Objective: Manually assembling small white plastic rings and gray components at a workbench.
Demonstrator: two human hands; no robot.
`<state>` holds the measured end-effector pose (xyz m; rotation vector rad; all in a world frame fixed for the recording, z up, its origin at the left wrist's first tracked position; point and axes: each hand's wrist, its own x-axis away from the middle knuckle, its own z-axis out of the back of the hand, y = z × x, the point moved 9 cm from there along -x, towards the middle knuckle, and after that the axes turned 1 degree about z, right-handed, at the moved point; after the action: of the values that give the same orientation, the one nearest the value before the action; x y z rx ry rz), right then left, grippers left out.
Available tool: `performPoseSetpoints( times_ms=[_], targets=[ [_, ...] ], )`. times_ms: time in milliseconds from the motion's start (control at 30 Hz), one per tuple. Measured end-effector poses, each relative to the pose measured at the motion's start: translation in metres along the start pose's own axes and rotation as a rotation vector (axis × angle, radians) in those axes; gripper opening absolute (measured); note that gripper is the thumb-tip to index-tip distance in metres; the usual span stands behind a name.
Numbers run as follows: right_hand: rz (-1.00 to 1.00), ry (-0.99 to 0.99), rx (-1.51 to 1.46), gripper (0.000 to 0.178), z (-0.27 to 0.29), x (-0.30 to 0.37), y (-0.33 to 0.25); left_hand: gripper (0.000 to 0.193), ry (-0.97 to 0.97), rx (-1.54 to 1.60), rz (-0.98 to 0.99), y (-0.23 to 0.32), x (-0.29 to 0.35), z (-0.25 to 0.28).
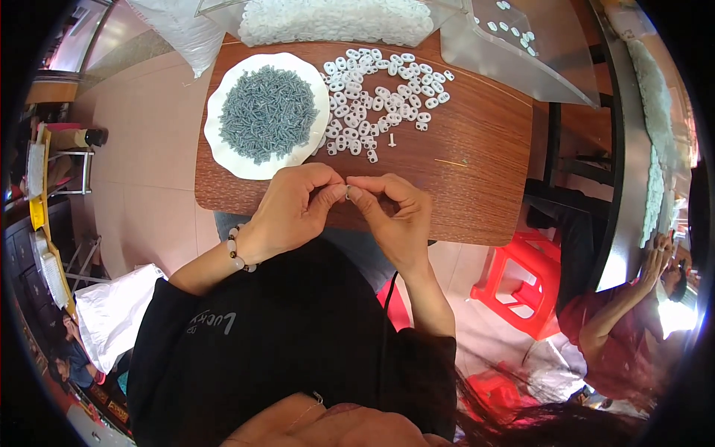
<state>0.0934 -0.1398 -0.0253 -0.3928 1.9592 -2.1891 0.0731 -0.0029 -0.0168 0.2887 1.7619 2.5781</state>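
My left hand (294, 205) and my right hand (393, 216) meet above the table's near edge, fingertips almost touching. Thumb and forefinger of each are pinched around one small pale piece (348, 192), mostly covered by the fingers. Just beyond, small white plastic parts with two round holes (356, 115) lie spread over the wood. To their left stands a scalloped white plate (217, 132) heaped with small grey-blue screw-like pins (268, 112). A single white T-shaped peg (392, 140) stands apart beside the white parts.
The brown wooden table (477, 186) carries a clear bin of white pieces (335, 22) at its far side. A translucent tray (514, 59) sits at the far right, holding several white parts. A red stool (525, 287) is right of me. Another person (618, 328) works at the right-hand table.
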Motion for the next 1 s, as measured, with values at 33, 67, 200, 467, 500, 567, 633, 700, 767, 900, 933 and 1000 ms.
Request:
performPoseSetpoints(
  times_ms=[33, 67, 200, 467, 500, 567, 633, 700, 767, 900, 933, 1000],
  targets=[
    [0.001, -0.003, -0.001, 0.014, -0.001, 0.001, 0.001, 0.008, 0.019, 0.025, 0.014, -0.003, 0.001, 0.000],
    [-0.006, -0.006, 0.024, 0.014, -0.002, 0.001, 0.002, 0.008, 0.022, 0.024, 0.015, -0.006, 0.001, 0.000],
    [0.002, 0.016, 0.039, 0.014, -0.001, 0.004, 0.006, 0.009, 0.045, 0.030, 0.028, -0.006, 0.002, 0.000],
    [-0.078, 0.002, -0.102, 0.014, -0.001, 0.002, 0.014, 0.016, 0.073, 0.124, 0.036, -0.012, 0.003, 0.003],
    [-0.099, 0.014, -0.080, 0.014, 0.001, 0.001, 0.015, 0.019, 0.014, 0.085, 0.069, -0.013, 0.002, 0.002],
    [-0.093, 0.019, -0.102, 0.014, 0.001, 0.000, 0.018, 0.022, -0.044, 0.045, 0.103, -0.013, 0.001, 0.001],
    [-0.088, 0.027, -0.121, 0.014, 0.001, 0.000, 0.017, 0.027, -0.079, 0.198, 0.228, -0.021, 0.004, -0.002],
    [-0.081, 0.028, -0.112, 0.015, 0.001, 0.000, 0.014, 0.028, -0.075, 0.207, 0.204, -0.023, 0.004, -0.002],
    [-0.092, 0.026, -0.127, 0.015, 0.000, 0.000, 0.016, 0.029, -0.069, 0.216, 0.182, -0.025, 0.005, -0.003],
    [-0.121, 0.027, -0.139, 0.015, 0.000, 0.000, 0.018, 0.027, -0.038, 0.271, 0.169, -0.025, 0.005, 0.000],
    [-0.122, 0.027, -0.139, 0.015, 0.000, 0.000, 0.019, 0.027, -0.042, 0.302, 0.190, -0.026, 0.006, 0.000],
    [-0.114, 0.023, -0.168, 0.016, -0.001, 0.000, 0.018, 0.026, -0.042, 0.306, 0.204, -0.027, 0.006, 0.000]
  ],
)
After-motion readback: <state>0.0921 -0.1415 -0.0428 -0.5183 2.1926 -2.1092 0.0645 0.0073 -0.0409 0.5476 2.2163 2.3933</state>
